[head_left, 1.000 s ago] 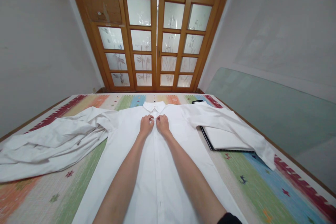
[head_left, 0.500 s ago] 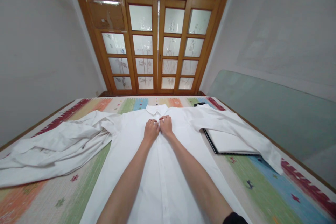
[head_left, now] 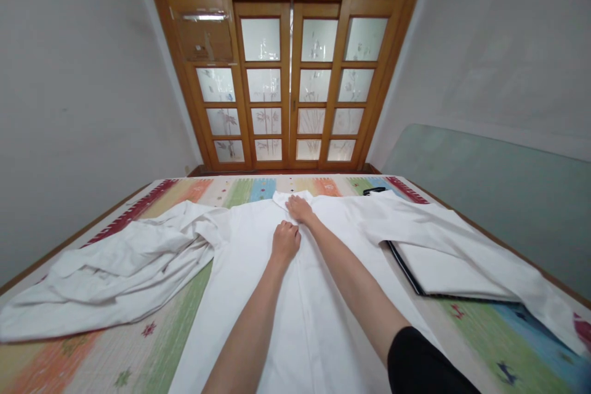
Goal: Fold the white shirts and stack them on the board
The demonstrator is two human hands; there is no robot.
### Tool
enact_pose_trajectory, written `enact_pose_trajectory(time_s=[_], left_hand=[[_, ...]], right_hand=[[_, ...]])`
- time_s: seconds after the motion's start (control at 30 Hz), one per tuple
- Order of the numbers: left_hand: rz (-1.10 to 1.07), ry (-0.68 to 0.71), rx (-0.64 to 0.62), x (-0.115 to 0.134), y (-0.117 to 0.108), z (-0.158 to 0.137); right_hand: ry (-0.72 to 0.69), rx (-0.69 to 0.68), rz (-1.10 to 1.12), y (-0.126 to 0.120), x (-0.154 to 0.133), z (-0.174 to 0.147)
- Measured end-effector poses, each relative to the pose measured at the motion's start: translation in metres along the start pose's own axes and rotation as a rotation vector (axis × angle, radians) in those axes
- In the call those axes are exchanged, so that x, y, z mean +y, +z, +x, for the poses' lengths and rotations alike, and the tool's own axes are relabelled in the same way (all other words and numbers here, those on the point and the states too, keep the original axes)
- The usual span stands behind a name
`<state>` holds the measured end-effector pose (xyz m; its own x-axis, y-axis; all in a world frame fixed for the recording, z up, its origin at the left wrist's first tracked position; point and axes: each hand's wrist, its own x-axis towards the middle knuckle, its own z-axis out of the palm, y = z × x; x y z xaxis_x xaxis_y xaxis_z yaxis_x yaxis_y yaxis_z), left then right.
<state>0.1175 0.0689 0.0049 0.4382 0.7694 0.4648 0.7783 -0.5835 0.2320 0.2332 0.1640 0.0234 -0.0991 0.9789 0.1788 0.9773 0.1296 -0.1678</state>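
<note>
One striped cloth (head_left: pixel 138 351) fills the lower frame, and one shirt (head_left: pixel 300 320) lies on it, bottom centre. Its two sleeves (head_left: pixel 120 265) reach left and right, the right-hand one over part of one black-edged panel (head_left: pixel 452 274). Mid-frame are two hands: the left hand (head_left: pixel 285 241) curled on the front, the right hand (head_left: pixel 300 207) over the one collar (head_left: pixel 279 198). I can't tell whether either pinches fabric.

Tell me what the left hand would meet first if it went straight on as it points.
Probably the right hand, ahead of the left hand at the collar, though depth is hard to judge.
</note>
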Motion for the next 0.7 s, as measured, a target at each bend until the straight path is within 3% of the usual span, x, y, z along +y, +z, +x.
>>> enact_pose_trajectory(time_s=[0.33,0.47,0.7], left_hand=[[-0.020,-0.144,-0.107,0.007,-0.004,-0.001],[0.027,-0.163,-0.088,0.007,-0.001,-0.001],[0.100,-0.277,-0.118,0.006,0.001,-0.002]], right_hand=[[0.165,-0.142,0.032,0.003,0.000,0.008],[0.161,-0.129,0.061,0.002,0.007,0.003],[0.309,-0.066,0.076,0.002,0.024,-0.020]])
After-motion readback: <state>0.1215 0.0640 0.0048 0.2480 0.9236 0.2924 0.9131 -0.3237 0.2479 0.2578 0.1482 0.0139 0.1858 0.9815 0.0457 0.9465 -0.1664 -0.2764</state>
